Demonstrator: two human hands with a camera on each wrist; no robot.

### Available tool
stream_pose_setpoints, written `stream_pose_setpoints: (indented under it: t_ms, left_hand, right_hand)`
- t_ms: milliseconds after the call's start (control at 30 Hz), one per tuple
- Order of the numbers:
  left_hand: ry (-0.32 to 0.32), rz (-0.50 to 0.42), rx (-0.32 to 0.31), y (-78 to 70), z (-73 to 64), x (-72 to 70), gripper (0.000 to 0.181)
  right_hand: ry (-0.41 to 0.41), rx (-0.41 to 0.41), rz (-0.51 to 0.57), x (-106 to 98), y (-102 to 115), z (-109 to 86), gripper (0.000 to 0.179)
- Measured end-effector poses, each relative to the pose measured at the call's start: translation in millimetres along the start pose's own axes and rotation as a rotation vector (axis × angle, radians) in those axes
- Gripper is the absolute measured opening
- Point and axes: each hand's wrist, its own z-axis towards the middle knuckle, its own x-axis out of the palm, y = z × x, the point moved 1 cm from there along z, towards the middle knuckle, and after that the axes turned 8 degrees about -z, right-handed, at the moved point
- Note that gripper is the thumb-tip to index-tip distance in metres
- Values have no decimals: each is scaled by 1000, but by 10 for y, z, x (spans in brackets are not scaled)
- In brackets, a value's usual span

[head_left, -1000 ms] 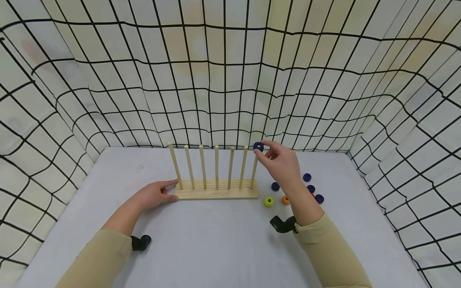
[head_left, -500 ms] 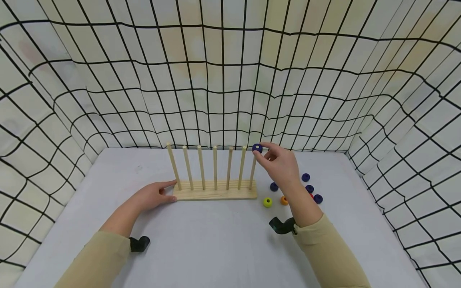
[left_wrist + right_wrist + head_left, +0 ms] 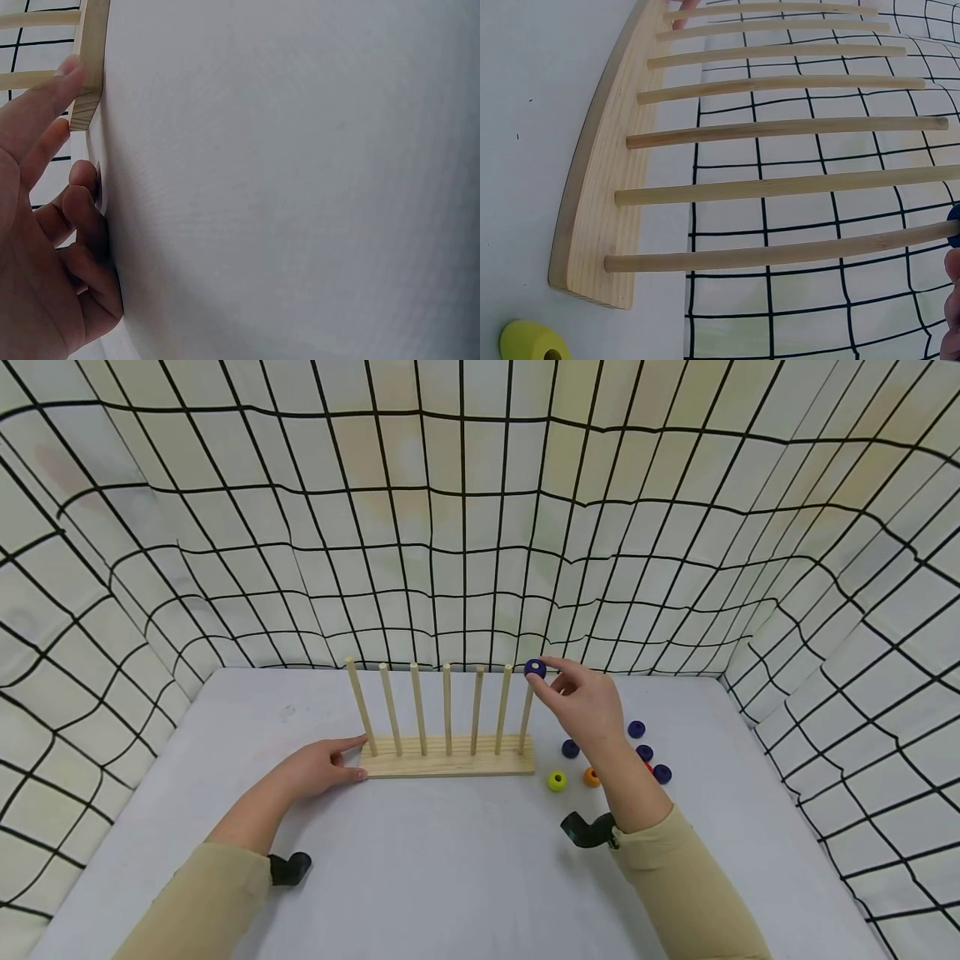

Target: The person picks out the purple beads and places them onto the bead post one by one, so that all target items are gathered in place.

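A wooden peg board [image 3: 450, 766] stands on the white table with a row of several upright pegs. At its left end, my left hand [image 3: 318, 768] grips the base between thumb and forefinger; in the left wrist view the thumb [image 3: 69, 66] lies on the base's corner, and the other fingers curl against the table. My right hand [image 3: 591, 706] pinches a dark blue bead [image 3: 535, 676] at the top of the rightmost peg [image 3: 527, 722]. The peg's tip shows in the bead's hole. Only a sliver of that bead [image 3: 953, 226] appears in the right wrist view.
Right of the board lie loose beads: a yellow-green bead [image 3: 557, 782], an orange bead [image 3: 590, 778], a mostly hidden red bead [image 3: 648, 767] and several dark blue beads [image 3: 637, 729]. A black grid net over pale cloth [image 3: 465, 518] surrounds the table's back and sides.
The blue bead has come down slightly, and the peg's tip now shows in its hole. My left hand keeps its grip on the board. The view has shifted a little.
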Motion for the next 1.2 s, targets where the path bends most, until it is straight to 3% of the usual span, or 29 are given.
stream_pose_setpoints:
  t_ms: [1200]
  left_hand:
    - [2, 13, -5, 6, 17, 7, 77]
  right_hand:
    - [9, 12, 27, 14, -46, -12, 45]
